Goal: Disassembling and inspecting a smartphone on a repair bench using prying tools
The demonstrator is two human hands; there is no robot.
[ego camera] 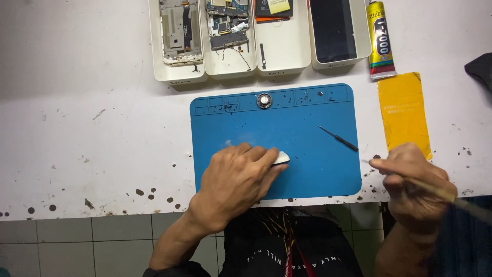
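Note:
My left hand (236,177) lies palm down on the blue work mat (307,118), covering a small white flat piece (281,158) whose end sticks out past the fingertips. My right hand (415,179) is at the mat's right edge over the table, fingers closed on a thin pale stick-like tool (441,192) that runs off to the lower right. A thin black screwdriver (338,138) rests on the mat between the two hands. A small round silver part (264,100) sits in the mat's top groove.
Several white trays (179,74) at the back hold phone frames, circuit boards and a dark screen. A glue tube (380,41) and a yellow sheet (405,113) lie to the right. The white table is stained with dark spots; its front edge runs below the mat.

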